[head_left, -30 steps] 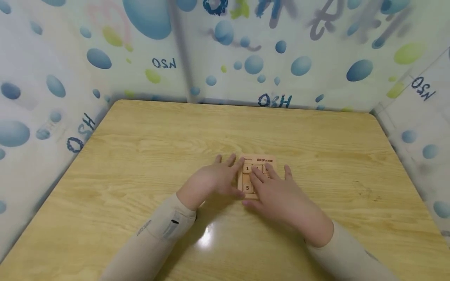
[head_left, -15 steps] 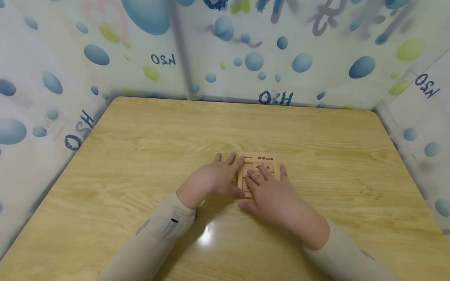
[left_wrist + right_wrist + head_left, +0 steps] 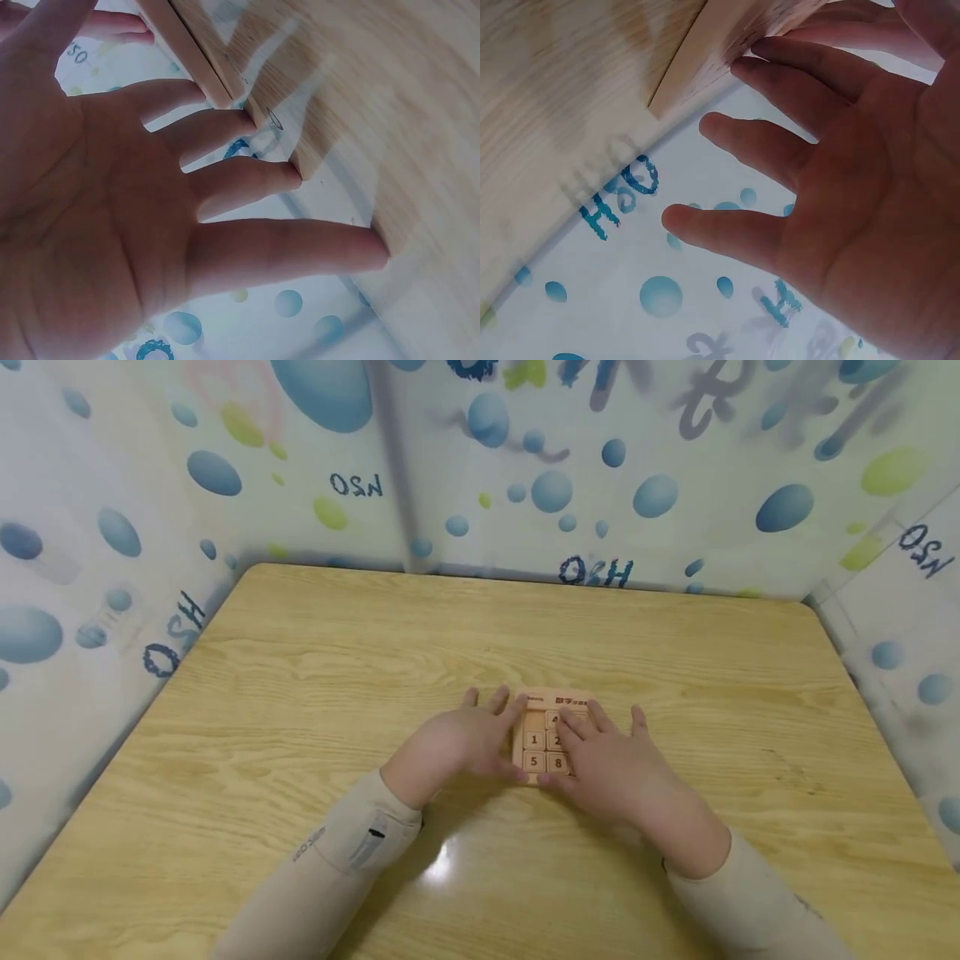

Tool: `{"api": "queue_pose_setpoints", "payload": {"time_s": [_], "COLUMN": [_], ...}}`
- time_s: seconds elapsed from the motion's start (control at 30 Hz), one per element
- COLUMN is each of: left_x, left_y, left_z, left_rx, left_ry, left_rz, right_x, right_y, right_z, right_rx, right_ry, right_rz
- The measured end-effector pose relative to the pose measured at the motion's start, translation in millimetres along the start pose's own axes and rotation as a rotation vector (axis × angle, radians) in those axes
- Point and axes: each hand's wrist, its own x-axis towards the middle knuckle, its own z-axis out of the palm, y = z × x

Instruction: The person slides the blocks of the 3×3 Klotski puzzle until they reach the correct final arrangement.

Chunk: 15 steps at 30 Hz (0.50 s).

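Head view: left hand (image 3: 476,745), spread, touched number puzzle (image 3: 535,720); right hand (image 3: 617,770), spread, partly covered tiles (image 3: 534,762); 1-2 adjacent, ordering looked unfinished.

Grained bench (image 3: 360,635) before spotted walls (image 3: 517,543).
In the head view, the walls run from nine o'clock round to three, bearing blue and lime spots (image 3: 551,491), the largest cut off at eleven. Upside-down H2O lettering (image 3: 596,571) sits low at two, with more at eleven. On the bench, white glare (image 3: 440,864) shows just past six, a faint mark (image 3: 787,768) between three and four.
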Motion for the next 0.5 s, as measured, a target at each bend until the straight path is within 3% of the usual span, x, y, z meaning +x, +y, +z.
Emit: {"api": "queue_pose_setpoints", "payload": {"time_s": [0.33,0.5], "left_x": [-0.5,-1.4], "left_y": [0.7,-0.2], "left_z": [-1.6,-0.8], "left_rx": [0.007,0.008], "left_ry": [0.000,-0.007], "left_rz": [0.009,0.001], "right_x": [1.3,6.0], "right_y": [2.7,2.2], "right_z": [0.1,1.0], "right_rx": [-0.005,0.003], "right_ry": [-0.003,-0.022], "right_rz": [0.009,-0.032]}}
